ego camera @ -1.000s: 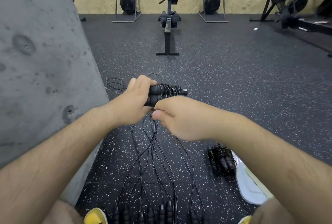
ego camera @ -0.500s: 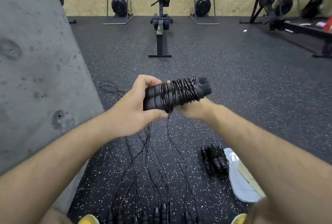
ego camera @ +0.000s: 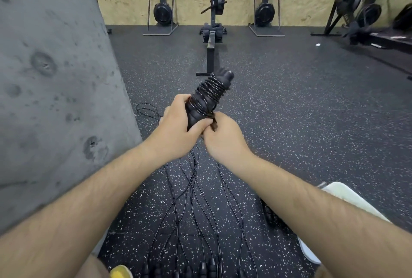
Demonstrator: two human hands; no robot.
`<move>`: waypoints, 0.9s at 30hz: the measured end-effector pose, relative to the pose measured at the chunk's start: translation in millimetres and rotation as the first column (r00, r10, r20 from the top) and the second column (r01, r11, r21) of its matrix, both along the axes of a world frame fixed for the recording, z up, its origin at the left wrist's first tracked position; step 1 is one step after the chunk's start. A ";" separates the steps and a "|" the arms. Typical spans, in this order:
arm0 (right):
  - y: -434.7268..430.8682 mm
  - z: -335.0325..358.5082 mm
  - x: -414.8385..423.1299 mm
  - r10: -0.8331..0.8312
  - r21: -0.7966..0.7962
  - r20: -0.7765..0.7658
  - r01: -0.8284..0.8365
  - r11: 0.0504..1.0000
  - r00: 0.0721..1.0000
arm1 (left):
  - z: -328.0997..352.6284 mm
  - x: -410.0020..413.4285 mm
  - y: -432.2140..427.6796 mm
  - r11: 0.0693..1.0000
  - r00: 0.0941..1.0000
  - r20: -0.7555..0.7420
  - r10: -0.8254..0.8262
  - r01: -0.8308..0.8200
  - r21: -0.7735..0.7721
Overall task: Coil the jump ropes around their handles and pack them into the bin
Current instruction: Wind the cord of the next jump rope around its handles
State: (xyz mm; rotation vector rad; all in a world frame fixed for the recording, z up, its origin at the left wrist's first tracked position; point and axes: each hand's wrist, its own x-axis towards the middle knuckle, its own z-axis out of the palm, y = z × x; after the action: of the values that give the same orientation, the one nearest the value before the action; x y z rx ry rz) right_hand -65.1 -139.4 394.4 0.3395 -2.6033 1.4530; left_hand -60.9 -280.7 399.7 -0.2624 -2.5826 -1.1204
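My left hand (ego camera: pixel 176 128) grips the lower end of a pair of black jump rope handles (ego camera: pixel 209 93) that point up and away, with black cord coiled around their upper half. My right hand (ego camera: pixel 223 137) pinches the cord just below the handles. Several uncoiled jump ropes (ego camera: pixel 196 201) lie stretched on the floor beneath my hands, their handles (ego camera: pixel 205 267) lined up at the bottom edge. A coiled bundle (ego camera: pixel 270 217) lies on the floor, mostly hidden behind my right forearm. The white bin (ego camera: pixel 347 199) sits at the lower right, partly hidden.
A grey concrete wall (ego camera: pixel 49 90) stands close on the left. Rowing machines (ego camera: pixel 214 21) line the plywood back wall, one extending toward me. More gym equipment (ego camera: pixel 365 21) stands at the far right. The floor is black speckled rubber (ego camera: pixel 312 121).
The handles have tilted from lying sideways to pointing up and away. My right hand came from under the bundle to its lower end, beside my left hand.
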 end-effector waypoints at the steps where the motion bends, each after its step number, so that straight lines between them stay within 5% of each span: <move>1: -1.3 1.7 1.2 -0.019 -0.008 -0.037 0.019 1.000 0.999 | 1.3 0.0 -0.4 1.000 1.000 0.005 0.006 -0.007 0.015; 9: 2.2 9.4 10.7 0.111 0.139 -0.343 -0.066 0.988 0.933 | 17.1 8.7 -4.7 0.968 0.993 -0.058 -0.105 0.116 0.223; 15: 5.5 11.7 11.8 0.237 0.364 -0.660 0.027 0.931 0.713 | 23.1 12.6 -6.7 0.923 0.972 -0.042 -0.233 0.235 0.305; 17: 9.2 17.5 12.2 0.315 0.387 -0.656 -0.052 0.921 0.686 | 26.2 15.1 -7.0 0.885 0.965 -0.012 -0.264 0.247 0.396; 21: 19.0 30.2 11.4 0.347 0.244 -0.459 -0.259 0.934 0.818 | 26.5 18.2 -13.5 0.821 0.928 0.008 -0.372 0.325 0.469; 27: 30.7 38.1 7.6 0.364 0.248 -0.539 -0.269 0.930 0.759 | 24.0 18.1 -9.9 0.708 0.885 0.042 -0.464 0.342 0.618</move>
State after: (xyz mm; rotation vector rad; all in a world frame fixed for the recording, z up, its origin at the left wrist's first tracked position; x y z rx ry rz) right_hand -57.6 -108.8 432.6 1.1065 -2.2097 0.9914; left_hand -42.8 -290.6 423.7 -0.6127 -2.2065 -2.1553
